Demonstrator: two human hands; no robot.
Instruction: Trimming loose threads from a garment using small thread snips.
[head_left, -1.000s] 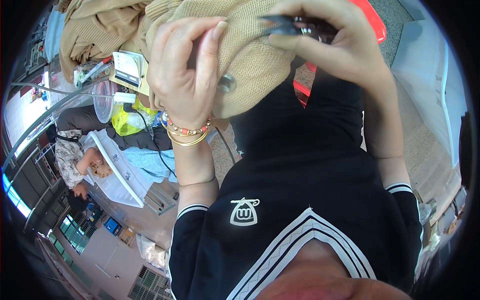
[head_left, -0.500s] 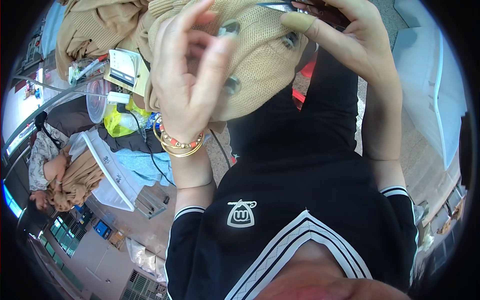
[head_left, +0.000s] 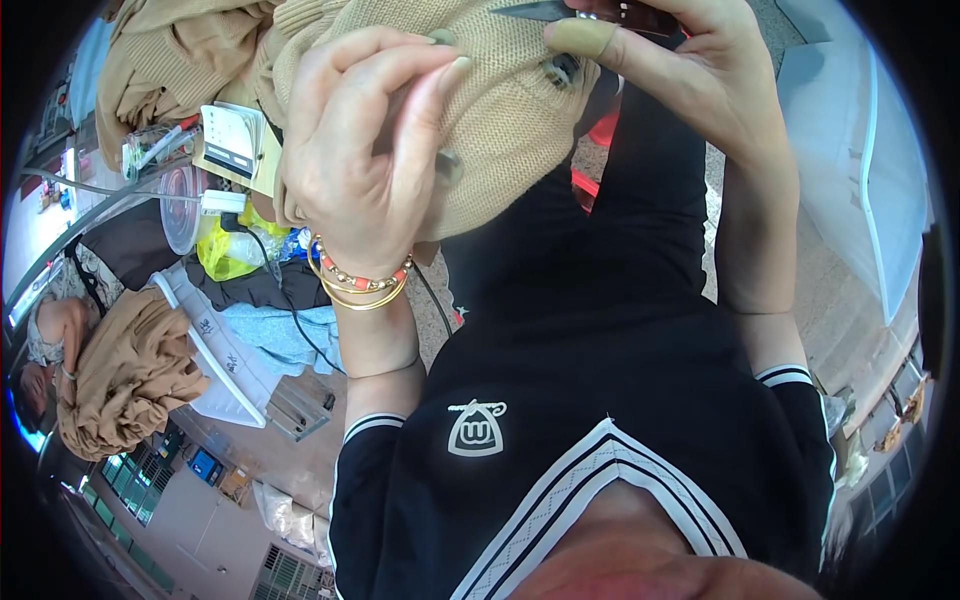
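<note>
While the right hand (head_left: 705, 80) clamps a pointed tool (head_left: 545, 11), the left hand (head_left: 358, 160), grip unclear, is at tan knitwear (head_left: 520, 135).

A notepad (head_left: 230, 130) lies upper left, a yellow bag (head_left: 222, 256) and light-blue cloth (head_left: 276, 340) at left, a translucent bin (head_left: 822, 150) upper right.

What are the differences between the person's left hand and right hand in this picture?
The left hand has bracelets at its wrist; the right hand shows none.
The right hand has a tan cover on its thumb; the left hand's thumb is bare.
The right hand holds a pointed-bladed tool; the left hand brings thumb and fingertip close together, and any pinched thread is too small to tell.
Both are at the beige knit fabric.
</note>
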